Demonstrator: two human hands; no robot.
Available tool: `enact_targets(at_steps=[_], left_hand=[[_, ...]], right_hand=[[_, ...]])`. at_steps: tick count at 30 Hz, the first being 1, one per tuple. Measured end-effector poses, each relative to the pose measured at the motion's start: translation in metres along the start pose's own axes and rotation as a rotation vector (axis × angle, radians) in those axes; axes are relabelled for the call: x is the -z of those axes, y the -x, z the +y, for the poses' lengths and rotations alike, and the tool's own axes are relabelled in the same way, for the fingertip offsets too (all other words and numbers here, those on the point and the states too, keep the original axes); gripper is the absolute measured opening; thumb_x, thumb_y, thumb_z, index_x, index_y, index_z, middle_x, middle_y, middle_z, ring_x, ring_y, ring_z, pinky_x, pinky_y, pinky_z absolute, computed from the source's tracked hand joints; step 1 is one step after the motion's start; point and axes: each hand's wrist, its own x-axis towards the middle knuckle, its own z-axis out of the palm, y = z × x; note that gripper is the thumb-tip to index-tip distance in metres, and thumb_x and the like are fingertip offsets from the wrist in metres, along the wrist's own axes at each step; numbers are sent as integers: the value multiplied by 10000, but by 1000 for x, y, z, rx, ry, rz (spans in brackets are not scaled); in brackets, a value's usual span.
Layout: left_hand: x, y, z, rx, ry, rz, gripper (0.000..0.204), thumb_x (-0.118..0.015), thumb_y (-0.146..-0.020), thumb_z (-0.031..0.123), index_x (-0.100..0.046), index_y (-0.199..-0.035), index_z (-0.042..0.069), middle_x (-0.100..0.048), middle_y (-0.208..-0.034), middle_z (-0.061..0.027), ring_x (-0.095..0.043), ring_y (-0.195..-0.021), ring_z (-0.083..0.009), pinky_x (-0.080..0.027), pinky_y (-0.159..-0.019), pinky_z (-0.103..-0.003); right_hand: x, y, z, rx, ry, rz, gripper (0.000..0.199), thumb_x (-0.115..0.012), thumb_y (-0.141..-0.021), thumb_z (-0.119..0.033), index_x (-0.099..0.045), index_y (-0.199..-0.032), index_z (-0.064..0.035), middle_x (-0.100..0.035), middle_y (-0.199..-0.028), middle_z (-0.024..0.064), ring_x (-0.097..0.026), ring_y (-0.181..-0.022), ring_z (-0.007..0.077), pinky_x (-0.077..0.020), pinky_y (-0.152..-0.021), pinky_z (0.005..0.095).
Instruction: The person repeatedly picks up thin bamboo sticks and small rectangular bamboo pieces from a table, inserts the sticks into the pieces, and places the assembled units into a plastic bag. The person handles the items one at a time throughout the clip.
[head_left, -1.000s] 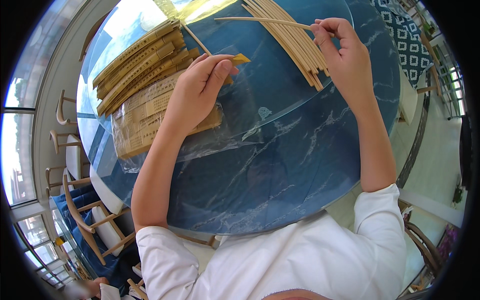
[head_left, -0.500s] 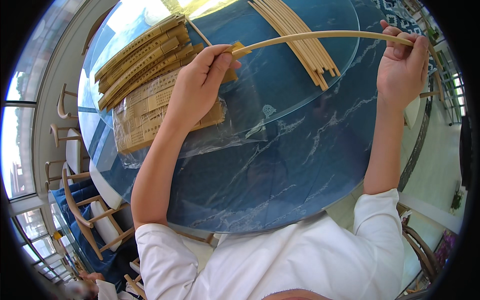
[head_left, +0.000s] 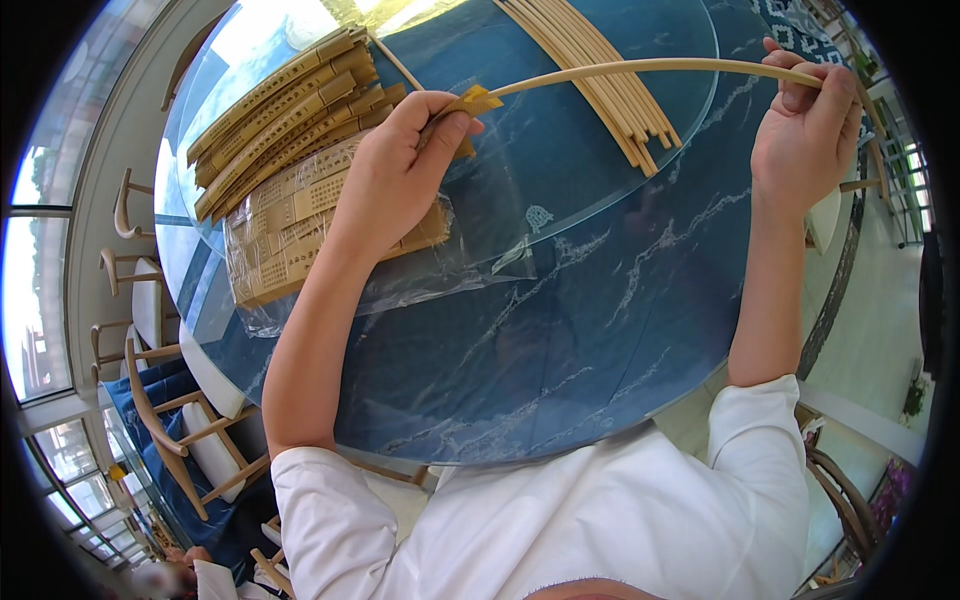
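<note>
My left hand [head_left: 405, 165] is closed on a brown paper chopstick sleeve [head_left: 478, 100], whose end sticks out past the thumb. From that end a long pale wooden chopstick [head_left: 640, 66] runs across to my right hand [head_left: 805, 135], which grips its far end between thumb and fingers. Whether there is one chopstick or a pair, I cannot tell. The part by my left hand is hidden in the paper. Beyond my left hand lies a fanned pile of printed brown sleeves [head_left: 285, 110]. More sleeves sit nearer me in a clear plastic bag [head_left: 455, 280].
A row of loose chopsticks [head_left: 590, 80] lies on the raised glass turntable [head_left: 560, 215], under the held one. The round blue marbled table [head_left: 560, 340] carries everything. Wooden chairs [head_left: 190, 430] stand to the left, and a patterned cloth [head_left: 795, 35] lies at far right.
The sleeve's end shows a little more beyond my left fingers, around the chopstick. My right hand has shifted slightly left, still gripping the chopstick.
</note>
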Motion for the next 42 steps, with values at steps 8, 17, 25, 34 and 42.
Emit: enact_targets(at_steps=[8, 17, 25, 34, 42], left_hand=[[2, 1, 7, 55, -15, -60, 220, -642, -1121, 181, -656, -1279, 27, -794, -1137, -50, -736, -1030, -111, -565, -886, -256], [1, 0, -3, -19, 18, -24, 295, -616, -1135, 281, -712, -1190, 7, -804, -1061, -68, -740, -942, -139, -565, -835, -291], [3, 2, 1, 26, -10, -46, 310, -583, -1157, 284, -694, -1232, 4, -789, -1113, -58, -720, -1013, -128, -570, -921, -278], [0, 1, 0, -6, 30, 3, 259, -629, -1127, 242, -719, -1234, 23, -814, -1058, -66, -759, -988, -151, -578, -855, -294], [2, 2, 2, -8, -15, -48, 301, -648, -1119, 197, -685, -1361, 21, -794, -1121, -45, -742, -1037, -124, -575, -931, -272]], right_hand=[[4, -2, -1, 16, 28, -16, 390, -426, -1166, -203, -570, -837, -53, -479, -704, 56, -714, -846, 273, -511, -1152, 596], [1, 1, -4, 25, 40, 10, 316, -451, -1156, -168, -575, -894, -40, -483, -692, 58, -711, -818, 267, -522, -1152, 600], [-18, 3, -18, 17, 40, 144, 326, -460, -1151, -177, -596, -889, -39, -483, -682, 59, -717, -818, 269, -520, -1160, 601], [-4, -1, -13, 76, 36, -5, 424, -405, -1177, -228, -598, -850, -38, -461, -680, 62, -712, -816, 294, -525, -1143, 608], [0, 0, -9, 129, 62, -64, 416, -409, -1177, -225, -595, -853, -44, -472, -680, 63, -714, -811, 290, -533, -1132, 614]])
